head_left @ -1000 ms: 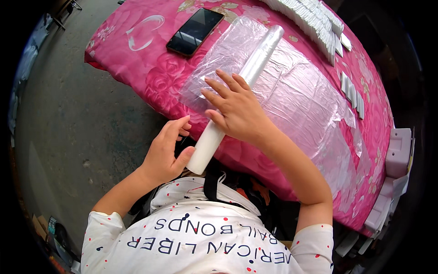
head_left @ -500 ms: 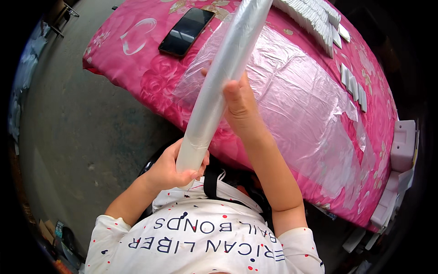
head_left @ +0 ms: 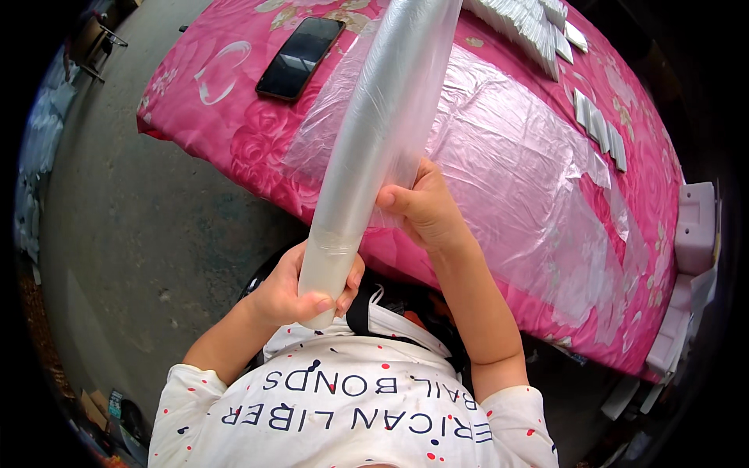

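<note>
Head view.
Roll (head_left: 363,148): clear film on a whitish core, held aslant above the table's near edge; upper end cut off by the frame, lower end partly covered by the left hand.
Left hand (head_left: 300,292): wrapped round the core's lower end, thumb across the front; fingers partly hidden behind.
Right hand (head_left: 429,207): gripping the film (head_left: 425,93) at the roll's right side, thumb in front; most fingers hidden behind it.
Sheet (head_left: 515,140): clear, creased, flat on pink floral cloth (head_left: 257,148); part concealed by roll and right hand.
Phone (head_left: 300,58): dark, left of the roll, whole.
Stack (head_left: 515,27): white, thin pieces, cropped at top; contents unclear.
Strips (head_left: 599,129): white, near the stack.
Chair (head_left: 97,47): far left, dim, incomplete.
</note>
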A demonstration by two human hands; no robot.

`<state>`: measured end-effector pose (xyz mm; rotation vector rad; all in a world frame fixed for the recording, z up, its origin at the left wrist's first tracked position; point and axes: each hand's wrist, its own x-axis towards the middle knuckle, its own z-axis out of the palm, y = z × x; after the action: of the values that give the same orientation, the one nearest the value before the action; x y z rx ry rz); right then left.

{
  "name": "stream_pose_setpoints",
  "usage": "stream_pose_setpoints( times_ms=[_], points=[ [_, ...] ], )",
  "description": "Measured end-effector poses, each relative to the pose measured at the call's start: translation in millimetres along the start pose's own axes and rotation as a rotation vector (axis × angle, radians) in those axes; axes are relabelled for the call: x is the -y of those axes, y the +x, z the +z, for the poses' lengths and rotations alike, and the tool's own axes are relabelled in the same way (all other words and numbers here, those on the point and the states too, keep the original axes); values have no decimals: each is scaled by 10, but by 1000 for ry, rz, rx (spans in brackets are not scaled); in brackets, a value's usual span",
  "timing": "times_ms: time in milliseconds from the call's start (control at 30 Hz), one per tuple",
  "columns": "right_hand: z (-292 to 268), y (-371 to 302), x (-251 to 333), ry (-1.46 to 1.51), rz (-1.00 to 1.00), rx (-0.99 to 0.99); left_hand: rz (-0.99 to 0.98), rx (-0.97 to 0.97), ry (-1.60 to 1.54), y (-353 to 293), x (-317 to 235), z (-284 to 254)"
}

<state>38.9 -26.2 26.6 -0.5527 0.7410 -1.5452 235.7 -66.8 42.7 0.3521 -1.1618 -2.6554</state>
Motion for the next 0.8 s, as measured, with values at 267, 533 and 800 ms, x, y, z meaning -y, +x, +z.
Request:
stream_pose_setpoints(
  times_ms=[267, 533, 800],
  points=[
    [-38, -53, 22, 14, -29, 147, -93, 129, -235, 12, 8, 40],
    [87, -203, 179, 117, -39, 196, -142, 298, -731, 51, 322, -63],
    [149, -278, 96, -8, -130, 244, -373, 911, -1239, 212, 614, -50]
  ],
)
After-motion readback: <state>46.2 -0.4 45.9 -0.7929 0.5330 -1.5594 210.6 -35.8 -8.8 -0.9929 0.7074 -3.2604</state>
